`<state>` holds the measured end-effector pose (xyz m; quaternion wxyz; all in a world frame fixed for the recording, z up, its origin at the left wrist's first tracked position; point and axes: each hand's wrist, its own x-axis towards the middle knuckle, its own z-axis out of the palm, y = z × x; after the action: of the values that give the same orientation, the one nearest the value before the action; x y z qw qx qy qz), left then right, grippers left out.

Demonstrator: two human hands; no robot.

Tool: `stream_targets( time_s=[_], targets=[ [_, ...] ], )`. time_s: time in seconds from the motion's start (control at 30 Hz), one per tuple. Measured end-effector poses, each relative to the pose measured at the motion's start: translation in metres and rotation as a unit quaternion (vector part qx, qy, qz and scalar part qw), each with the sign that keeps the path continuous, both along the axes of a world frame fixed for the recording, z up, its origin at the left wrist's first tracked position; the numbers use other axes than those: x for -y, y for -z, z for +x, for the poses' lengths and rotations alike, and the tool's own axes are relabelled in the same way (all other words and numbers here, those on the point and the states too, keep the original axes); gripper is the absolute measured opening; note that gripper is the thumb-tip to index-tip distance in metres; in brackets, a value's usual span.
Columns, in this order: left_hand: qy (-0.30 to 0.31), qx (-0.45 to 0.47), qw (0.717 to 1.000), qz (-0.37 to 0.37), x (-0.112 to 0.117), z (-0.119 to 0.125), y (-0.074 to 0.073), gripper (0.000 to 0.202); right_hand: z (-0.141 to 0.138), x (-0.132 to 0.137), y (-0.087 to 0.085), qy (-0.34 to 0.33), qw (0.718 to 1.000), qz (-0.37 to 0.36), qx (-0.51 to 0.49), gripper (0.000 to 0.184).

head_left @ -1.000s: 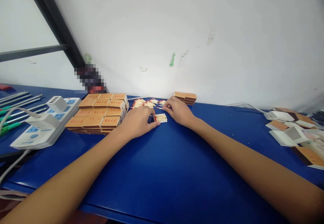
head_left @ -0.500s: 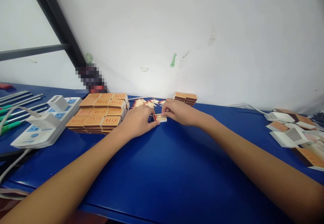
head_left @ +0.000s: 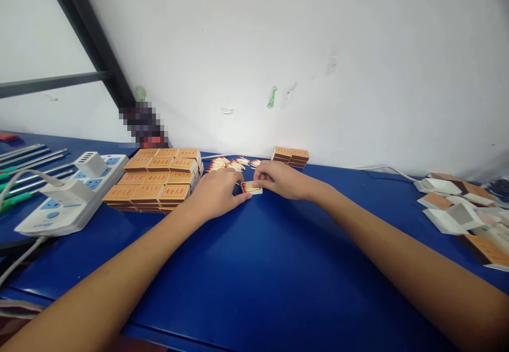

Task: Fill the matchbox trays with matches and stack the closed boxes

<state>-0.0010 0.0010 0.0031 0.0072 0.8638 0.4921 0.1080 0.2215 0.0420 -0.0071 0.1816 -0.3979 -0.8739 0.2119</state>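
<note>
A small white matchbox tray (head_left: 257,192) holding red-tipped matches (head_left: 247,186) lies on the blue table. My left hand (head_left: 220,190) grips the tray at its left end, thumb along the near side and fingers around the far side. Above the tray's right end, my right hand (head_left: 278,178) has thumb and fingertips pinched together on matches; how many is hidden. Just beyond my hands, a loose pile of matches (head_left: 222,164) lies near the wall. Left of my left hand stands a stack of orange matchboxes (head_left: 145,182).
Two short stacks of matchboxes (head_left: 292,155) stand by the wall. Opened box sleeves and white trays (head_left: 453,211) lie at the right. A white power strip (head_left: 75,203) with plugs and green-handled metal tools (head_left: 24,195) are on the left. A cable (head_left: 382,168) runs along the wall.
My right fingertips have dipped slightly onto the matches in the tray. My left hand still holds the tray in place. The view has shifted very slightly.
</note>
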Motion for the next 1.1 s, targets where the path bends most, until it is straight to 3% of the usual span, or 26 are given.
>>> stream_targets(
  time_s=[0.17, 0.27, 0.53, 0.87, 0.93, 1.1],
  targets=[
    [-0.003, 0.007, 1.0, -0.011, 0.0, 0.0, 0.0, 0.028, 0.004, -0.01, 0.013, 0.083, 0.993, 0.071, -0.049, 0.015],
    [-0.003, 0.01, 1.0, -0.014, 0.0, 0.0, 0.0, 0.027, 0.009, -0.016, 0.025, 0.122, 0.985, 0.119, -0.016, 0.023],
    [0.0, 0.011, 1.0, -0.016, 0.0, 0.0, 0.0, 0.029, 0.009, -0.016, 0.035, 0.131, 0.98, 0.147, 0.035, 0.031],
    [-0.001, 0.015, 1.0, -0.017, 0.0, 0.0, -0.001, 0.025, 0.008, -0.019, 0.039, 0.135, 0.977, 0.155, -0.058, 0.014],
    [0.0, 0.016, 1.0, -0.016, 0.0, 0.0, -0.001, 0.026, 0.006, -0.017, 0.033, 0.128, 0.979, 0.127, -0.09, 0.017],
    [-0.003, 0.005, 1.0, -0.011, -0.001, 0.0, 0.0, 0.029, 0.004, -0.009, 0.017, 0.055, 0.994, -0.024, -0.088, 0.032]
  ],
)
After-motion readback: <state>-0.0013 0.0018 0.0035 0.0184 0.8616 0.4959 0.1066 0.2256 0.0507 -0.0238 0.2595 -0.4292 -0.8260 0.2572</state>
